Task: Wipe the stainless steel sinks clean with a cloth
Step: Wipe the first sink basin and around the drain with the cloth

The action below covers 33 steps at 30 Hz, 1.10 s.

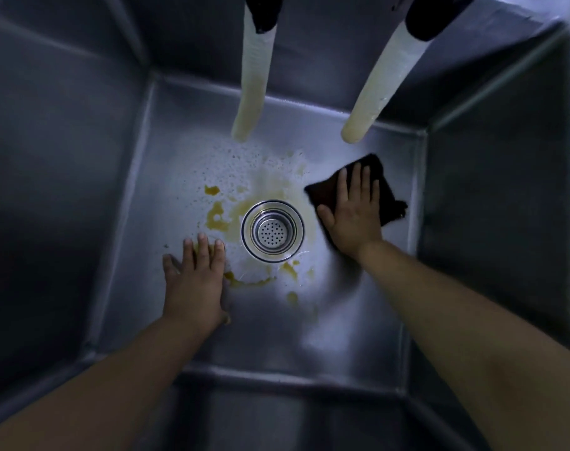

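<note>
Deep steel sink [309,333], yellow stains ringing the drain [272,230]. Right hand [353,212] presses the dark cloth [386,190] flat, fingers spread, right of the drain; left hand [194,283] splayed on the floor. Risk: smearing grime wider.

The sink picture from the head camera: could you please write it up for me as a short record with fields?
sink: stainless steel sink, seen from above
drain: round strainer in the middle of the floor
dirt: yellow-brown stains around the strainer, not yet wiped
cloth: dark cloth, flat on the floor right of the strainer
right hand: pressed flat on the cloth
left hand: flat on the sink floor, holding nothing
hoses: two pale hoses hanging from above
</note>
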{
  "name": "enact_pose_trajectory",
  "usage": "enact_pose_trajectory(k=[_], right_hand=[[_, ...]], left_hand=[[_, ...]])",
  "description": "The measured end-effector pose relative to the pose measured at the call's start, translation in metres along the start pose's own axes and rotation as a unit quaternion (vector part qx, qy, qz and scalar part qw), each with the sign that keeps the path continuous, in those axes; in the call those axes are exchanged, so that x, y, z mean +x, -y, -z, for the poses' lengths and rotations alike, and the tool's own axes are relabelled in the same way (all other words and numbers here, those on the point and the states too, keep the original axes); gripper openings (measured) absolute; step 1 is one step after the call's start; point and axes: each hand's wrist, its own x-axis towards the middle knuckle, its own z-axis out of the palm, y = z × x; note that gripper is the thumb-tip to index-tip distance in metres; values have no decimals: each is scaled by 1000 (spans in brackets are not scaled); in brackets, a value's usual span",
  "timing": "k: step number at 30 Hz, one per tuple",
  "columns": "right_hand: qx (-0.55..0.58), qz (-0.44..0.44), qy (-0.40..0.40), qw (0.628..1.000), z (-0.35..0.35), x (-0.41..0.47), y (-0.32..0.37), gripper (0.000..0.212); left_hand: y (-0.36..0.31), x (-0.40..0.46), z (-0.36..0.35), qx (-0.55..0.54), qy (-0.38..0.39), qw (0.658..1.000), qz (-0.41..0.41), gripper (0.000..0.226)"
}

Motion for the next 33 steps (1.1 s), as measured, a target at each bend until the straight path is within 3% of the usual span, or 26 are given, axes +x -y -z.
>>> enact_pose_trajectory(k=[8,14,19,26,33], right_hand=[[-25,116,59,991,-33,-147,36,77],[-49,177,77,980,-37,-187,42,82],[-23,51,47,997,-29,-126,46,72],[-46,79,19,996,-3,13,19,79],[-42,63,-35,997,10,107,29,71]], left_hand=[[0,-5,7,-20,10,1000,4,134],[1,-7,8,-18,13,1000,5,135],[-3,-3,10,-2,17,1000,6,135],[1,4,3,-24,21,999,2,136],[3,6,1,-41,19,999,-7,136]])
